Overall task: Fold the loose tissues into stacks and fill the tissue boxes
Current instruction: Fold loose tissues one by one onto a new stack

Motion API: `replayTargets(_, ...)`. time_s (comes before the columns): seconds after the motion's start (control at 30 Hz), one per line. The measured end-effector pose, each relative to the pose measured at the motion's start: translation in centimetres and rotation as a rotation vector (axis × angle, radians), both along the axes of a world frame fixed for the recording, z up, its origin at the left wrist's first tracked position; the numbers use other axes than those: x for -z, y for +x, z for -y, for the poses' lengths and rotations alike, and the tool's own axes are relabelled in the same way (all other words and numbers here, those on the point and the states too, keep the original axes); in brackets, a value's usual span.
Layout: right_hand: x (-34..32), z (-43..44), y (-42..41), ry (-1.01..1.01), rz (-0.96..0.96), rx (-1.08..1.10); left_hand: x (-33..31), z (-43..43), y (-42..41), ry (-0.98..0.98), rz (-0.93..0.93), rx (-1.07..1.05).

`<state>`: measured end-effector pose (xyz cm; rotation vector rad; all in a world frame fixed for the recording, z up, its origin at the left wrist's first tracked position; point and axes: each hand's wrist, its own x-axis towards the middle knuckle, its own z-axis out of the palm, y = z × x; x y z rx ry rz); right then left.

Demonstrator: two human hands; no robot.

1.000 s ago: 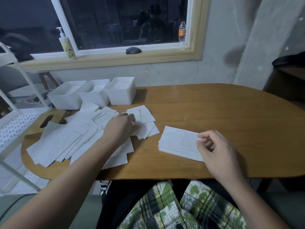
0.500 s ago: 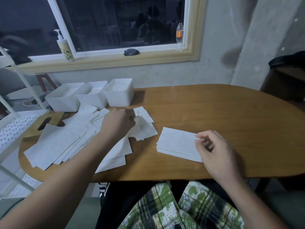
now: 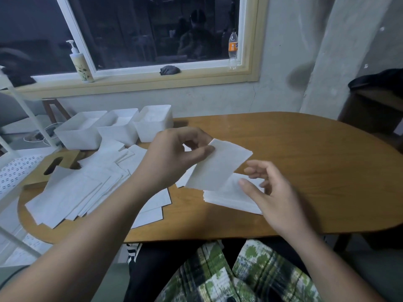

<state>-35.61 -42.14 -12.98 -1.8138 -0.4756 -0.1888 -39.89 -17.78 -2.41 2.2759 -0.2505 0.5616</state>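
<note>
My left hand (image 3: 172,158) pinches one white tissue (image 3: 220,166) by its upper left corner and holds it in the air above the table. Under it lies a neat stack of folded tissues (image 3: 229,197) near the front edge. My right hand (image 3: 270,192) hovers over the stack's right side with fingers loosely spread, holding nothing. A spread of loose tissues (image 3: 82,188) covers the table's left part. Three white tissue boxes (image 3: 117,129) stand in a row at the back left, open at the top.
A wooden tissue-box lid (image 3: 54,168) with a slot lies at the left end of the oval wooden table (image 3: 305,171). A white wire rack (image 3: 15,168) stands at the left. On the window sill are a pump bottle (image 3: 80,64), a dark cloth (image 3: 170,69) and a plastic bottle (image 3: 233,49).
My left hand has lifted a tissue out of the loose pile and carried it right, over the stack. My right hand has opened and risen slightly.
</note>
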Motion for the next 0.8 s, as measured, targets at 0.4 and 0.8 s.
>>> replayTargets(0.4, 0.0, 0.0, -0.6, 0.076, -0.150, -0.171, 1.2, 0.3, 0.0, -0.313, -0.133, 0.127)
replayTargets(0.8, -0.7, 2.9, 1.6, -0.060, -0.104, -0.114, 2.9, 0.7, 1.9, -0.158, -0.298, 0.054)
